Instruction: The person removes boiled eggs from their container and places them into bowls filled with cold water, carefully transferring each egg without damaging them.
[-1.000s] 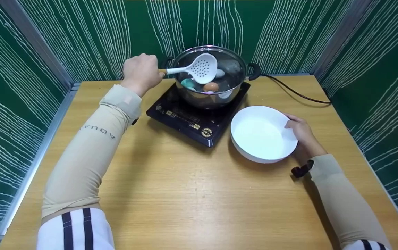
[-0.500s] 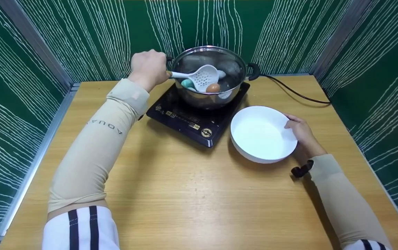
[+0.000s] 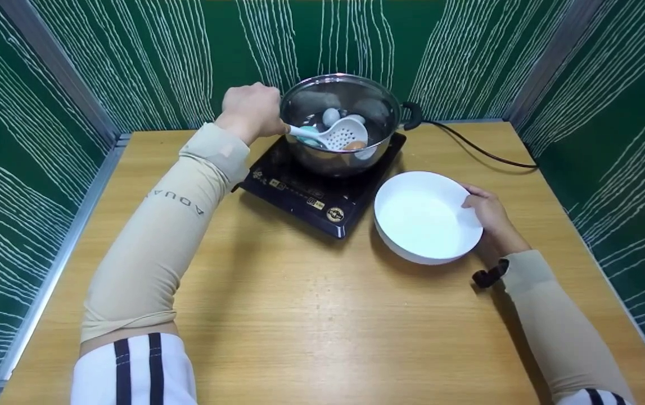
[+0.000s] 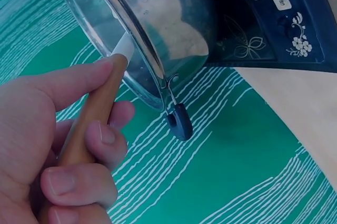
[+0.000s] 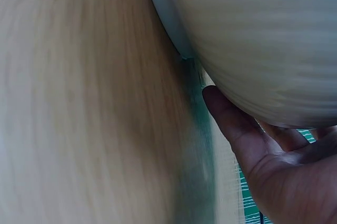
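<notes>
My left hand (image 3: 252,109) grips the wooden handle (image 4: 95,113) of a white slotted spoon (image 3: 344,134), its fingers wrapped round it in the left wrist view. The spoon's perforated head is down inside a steel pot (image 3: 328,164), beside a brown egg (image 3: 354,145) that it partly covers. Other egg-shaped things lie in the pot: a pale one (image 3: 331,117) behind the spoon and a turquoise one (image 3: 306,135) under its shaft. At the right, my right hand (image 3: 491,216) holds the rim of a white bowl (image 3: 426,216), thumb over the edge and fingers outside.
Under the pot is a black induction cooker (image 3: 294,194), slightly turned on the wooden table (image 3: 311,315). A black cable (image 3: 485,152) runs right from behind it. The pot's dark side handle (image 3: 412,115) sticks out rightward. Green panels (image 3: 243,34) with white streaks enclose the table.
My left hand has moved right and slightly down, lowering the slotted spoon into the pot. A pale egg now shows behind it, and the brown egg is partly covered. Right hand and bowl stay put.
</notes>
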The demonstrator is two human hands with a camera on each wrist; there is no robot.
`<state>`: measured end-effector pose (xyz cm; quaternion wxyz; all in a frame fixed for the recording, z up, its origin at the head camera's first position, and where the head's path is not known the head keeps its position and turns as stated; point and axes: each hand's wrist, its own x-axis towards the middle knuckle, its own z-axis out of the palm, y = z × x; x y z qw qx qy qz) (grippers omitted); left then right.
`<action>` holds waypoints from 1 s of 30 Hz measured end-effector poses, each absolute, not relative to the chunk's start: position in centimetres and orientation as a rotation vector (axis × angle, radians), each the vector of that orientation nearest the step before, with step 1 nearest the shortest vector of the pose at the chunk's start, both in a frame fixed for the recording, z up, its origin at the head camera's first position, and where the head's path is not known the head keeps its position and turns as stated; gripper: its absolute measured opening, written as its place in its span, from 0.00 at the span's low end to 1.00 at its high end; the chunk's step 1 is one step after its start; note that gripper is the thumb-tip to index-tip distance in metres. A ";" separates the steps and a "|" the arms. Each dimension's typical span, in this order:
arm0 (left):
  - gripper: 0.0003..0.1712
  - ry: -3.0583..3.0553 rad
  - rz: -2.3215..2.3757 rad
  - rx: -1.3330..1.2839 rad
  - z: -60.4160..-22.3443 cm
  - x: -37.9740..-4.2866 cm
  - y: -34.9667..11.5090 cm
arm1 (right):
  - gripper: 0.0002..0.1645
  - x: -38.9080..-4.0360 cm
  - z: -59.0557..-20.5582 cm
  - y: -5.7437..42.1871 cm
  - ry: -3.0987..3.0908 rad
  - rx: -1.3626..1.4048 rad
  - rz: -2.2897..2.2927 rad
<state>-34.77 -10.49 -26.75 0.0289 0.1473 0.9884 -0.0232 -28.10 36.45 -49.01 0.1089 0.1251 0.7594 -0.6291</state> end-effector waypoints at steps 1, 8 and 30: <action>0.22 3.040 -0.071 0.453 -26.7 -34.8 -10.4 | 0.40 -28.1 -49.0 36.5 2.232 0.370 -1.851; 0.33 2.978 -0.062 0.467 -26.1 -34.5 -9.4 | 0.39 -28.1 -49.2 36.5 2.265 0.340 -1.860; 0.15 2.628 0.509 0.166 -25.4 -34.5 -10.0 | 0.40 -28.1 -49.1 36.5 2.287 0.359 -1.837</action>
